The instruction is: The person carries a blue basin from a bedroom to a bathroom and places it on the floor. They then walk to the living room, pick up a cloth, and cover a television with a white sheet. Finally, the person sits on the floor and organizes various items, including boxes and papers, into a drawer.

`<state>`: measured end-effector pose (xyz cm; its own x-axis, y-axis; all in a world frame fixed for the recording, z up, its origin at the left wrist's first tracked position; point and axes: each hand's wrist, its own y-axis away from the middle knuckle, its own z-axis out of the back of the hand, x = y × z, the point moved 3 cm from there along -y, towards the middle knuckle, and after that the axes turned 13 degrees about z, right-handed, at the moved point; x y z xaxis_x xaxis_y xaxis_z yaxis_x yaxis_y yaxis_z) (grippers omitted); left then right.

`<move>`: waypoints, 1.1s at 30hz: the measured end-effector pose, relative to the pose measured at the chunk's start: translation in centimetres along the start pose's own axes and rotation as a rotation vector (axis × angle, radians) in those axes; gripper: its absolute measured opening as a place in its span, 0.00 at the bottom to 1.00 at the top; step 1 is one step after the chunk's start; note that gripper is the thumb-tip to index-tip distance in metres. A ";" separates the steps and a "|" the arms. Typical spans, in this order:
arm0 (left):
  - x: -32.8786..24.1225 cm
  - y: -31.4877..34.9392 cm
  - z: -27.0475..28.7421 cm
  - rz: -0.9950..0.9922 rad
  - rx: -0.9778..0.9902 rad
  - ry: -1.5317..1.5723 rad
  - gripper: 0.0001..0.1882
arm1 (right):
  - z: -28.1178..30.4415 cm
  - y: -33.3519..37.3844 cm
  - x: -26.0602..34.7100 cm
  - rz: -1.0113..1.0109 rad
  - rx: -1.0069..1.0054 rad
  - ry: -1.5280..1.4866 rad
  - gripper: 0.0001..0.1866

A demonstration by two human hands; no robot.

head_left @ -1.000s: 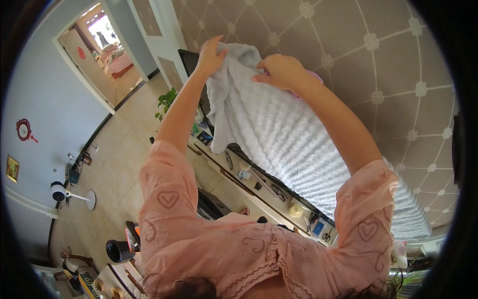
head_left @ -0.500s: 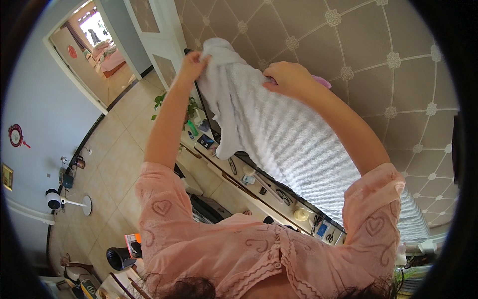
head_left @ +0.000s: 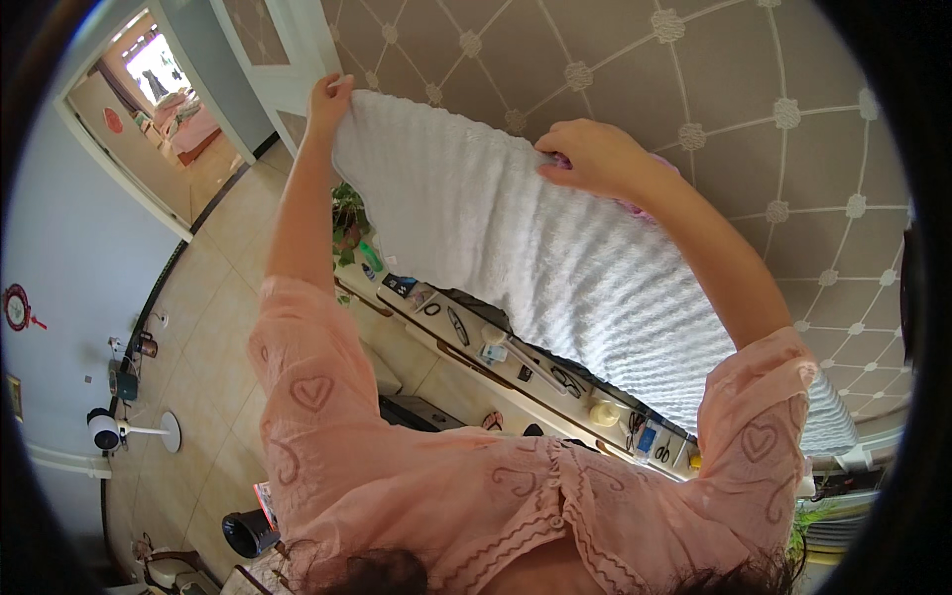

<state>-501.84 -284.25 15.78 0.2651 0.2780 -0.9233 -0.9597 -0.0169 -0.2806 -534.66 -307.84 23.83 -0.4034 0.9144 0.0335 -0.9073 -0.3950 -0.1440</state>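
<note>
A white ribbed cloth (head_left: 466,198) hangs over a long, thin dark-edged object that I cannot make out, slanting from upper left to lower right. My left hand (head_left: 328,104) pinches the cloth's upper left corner, holding it up and taut. My right hand (head_left: 598,159) is curled at the top edge of the cloth, closed on a crumpled pink-purple cloth (head_left: 666,162) that shows between its fingers and behind the wrist. Part of the pink cloth is hidden by my hand and forearm.
Under the white cloth runs a cabinet top (head_left: 476,363) with scissors (head_left: 567,383), a pale round container (head_left: 605,413) and a green bottle (head_left: 368,252). A leafy plant (head_left: 347,213) stands near my left forearm. Behind is a patterned wall (head_left: 635,89); a white door (head_left: 288,50) is at upper left.
My left hand has moved up and left with the cloth's corner. The bunched left end of the cloth is now spread flat and covers more. My right hand has shifted slightly right.
</note>
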 end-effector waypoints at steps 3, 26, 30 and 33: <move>3.7 0.4 1.2 0.064 0.004 -0.063 0.22 | 0.2 -0.2 0.1 0.002 -0.032 -0.040 0.15; 1.9 -5.0 -1.5 -0.122 -0.088 -0.232 0.17 | 2.0 3.5 1.1 0.032 -0.296 0.170 0.08; -6.3 4.6 -3.7 -0.516 -0.083 -0.163 0.16 | 3.8 7.5 0.4 -0.034 -0.362 0.381 0.06; -12.0 12.9 -6.4 -0.834 0.065 -0.207 0.12 | 4.7 10.1 1.8 -0.075 -0.295 0.494 0.05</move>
<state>-516.83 -293.97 21.59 0.8694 0.3443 -0.3543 -0.4642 0.3240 -0.8243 -545.10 -310.60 27.07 -0.1718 0.9000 -0.4007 -0.8314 -0.3507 -0.4311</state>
